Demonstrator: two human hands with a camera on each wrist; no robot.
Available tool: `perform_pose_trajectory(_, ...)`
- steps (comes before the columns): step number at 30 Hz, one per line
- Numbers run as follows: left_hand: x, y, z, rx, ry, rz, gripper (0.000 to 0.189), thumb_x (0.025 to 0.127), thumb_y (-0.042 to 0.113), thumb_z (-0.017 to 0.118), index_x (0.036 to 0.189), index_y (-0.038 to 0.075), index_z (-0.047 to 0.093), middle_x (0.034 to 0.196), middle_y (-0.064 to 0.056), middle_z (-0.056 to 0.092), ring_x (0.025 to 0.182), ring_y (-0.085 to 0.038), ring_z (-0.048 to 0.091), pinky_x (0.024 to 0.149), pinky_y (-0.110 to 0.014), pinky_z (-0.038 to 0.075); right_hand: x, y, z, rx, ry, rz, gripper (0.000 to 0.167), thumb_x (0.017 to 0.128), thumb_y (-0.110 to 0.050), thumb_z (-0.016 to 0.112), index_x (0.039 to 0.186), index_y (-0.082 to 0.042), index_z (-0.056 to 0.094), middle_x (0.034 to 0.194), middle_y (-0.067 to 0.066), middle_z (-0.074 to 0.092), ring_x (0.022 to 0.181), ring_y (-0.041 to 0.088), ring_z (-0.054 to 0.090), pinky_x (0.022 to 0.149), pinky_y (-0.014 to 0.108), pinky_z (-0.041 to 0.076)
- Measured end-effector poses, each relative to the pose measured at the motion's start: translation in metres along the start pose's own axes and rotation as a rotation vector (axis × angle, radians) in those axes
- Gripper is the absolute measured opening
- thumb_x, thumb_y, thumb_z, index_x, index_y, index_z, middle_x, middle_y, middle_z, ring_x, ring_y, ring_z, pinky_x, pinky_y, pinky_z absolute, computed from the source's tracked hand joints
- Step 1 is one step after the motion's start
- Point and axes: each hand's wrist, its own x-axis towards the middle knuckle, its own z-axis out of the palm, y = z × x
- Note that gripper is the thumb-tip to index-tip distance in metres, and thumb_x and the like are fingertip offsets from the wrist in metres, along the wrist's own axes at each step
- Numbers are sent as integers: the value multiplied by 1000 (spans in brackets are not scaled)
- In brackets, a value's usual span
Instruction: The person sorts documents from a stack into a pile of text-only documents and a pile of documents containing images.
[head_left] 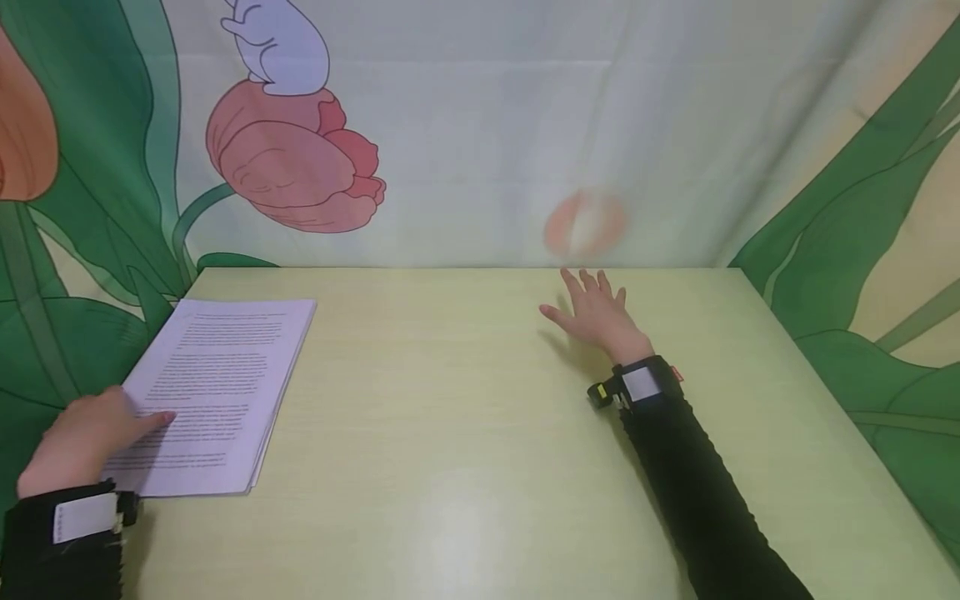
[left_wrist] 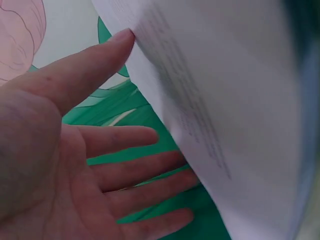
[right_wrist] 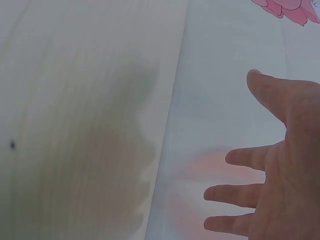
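A stack of printed paper (head_left: 210,392) lies at the left side of the table, lines of text on its top sheet. At its left edge is my left hand (head_left: 93,437), the thumb reaching over the text in the head view. The left wrist view shows that hand (left_wrist: 55,150) with its fingers spread and fairly straight, beside the paper's edge (left_wrist: 215,100), some fingertips passing behind it. Over the far right part of the table my right hand (head_left: 600,321) hovers, fingers spread, nothing in them; its shadow falls on the tabletop in the right wrist view.
The pale wooden table (head_left: 427,417) ends at a hanging white cloth (head_left: 480,150) printed with a pink flower (head_left: 292,167) and a rabbit. Green leaf-printed cloth (head_left: 840,250) borders it on the right and also on the left. A blurred orange patch (head_left: 562,225) shows behind my right hand.
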Motion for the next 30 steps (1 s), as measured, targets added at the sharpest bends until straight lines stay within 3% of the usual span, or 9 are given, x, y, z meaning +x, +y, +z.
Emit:
perform_pose_trajectory(3,-5,2,-5,-13,-21,11,65,85,35,65,96,-26,45,67,-23,51,58,-30,50,49,-36,41,2,1,-1,-3,-12,1,85,91,-65,37,153,-12,12,155,24,15,142,49,4,103,73,6)
perform_pose_trajectory(12,-10,11,-13,60,65,-70,67,76,39,73,91,-23,53,69,-27,53,62,-35,52,47,-42,42,3,0,-6,-5,-34,3,85,92,-65,37,153,-12,11,155,24,14,142,49,4,104,73,6)
perform_pose_trajectory(19,-6,9,-12,-9,44,-103,65,76,34,75,94,-23,51,71,-28,51,66,-38,50,51,-42,40,3,0,-6,8,-44,7,85,92,-64,37,153,-11,11,156,25,13,142,49,3,104,73,5)
perform_pose_trajectory(25,-7,4,-13,24,1,-120,70,78,43,72,89,-24,53,69,-27,50,65,-36,48,51,-39,41,2,0,-5,16,-38,13,85,92,-64,37,153,-11,11,156,24,13,142,49,3,104,73,4)
perform_pose_trajectory(30,-5,3,-10,29,50,-122,76,74,43,75,95,-25,49,75,-32,45,72,-44,47,53,-45,40,0,-1,-5,32,-33,13,91,88,-71,33,153,-10,12,155,25,13,142,49,3,105,72,3)
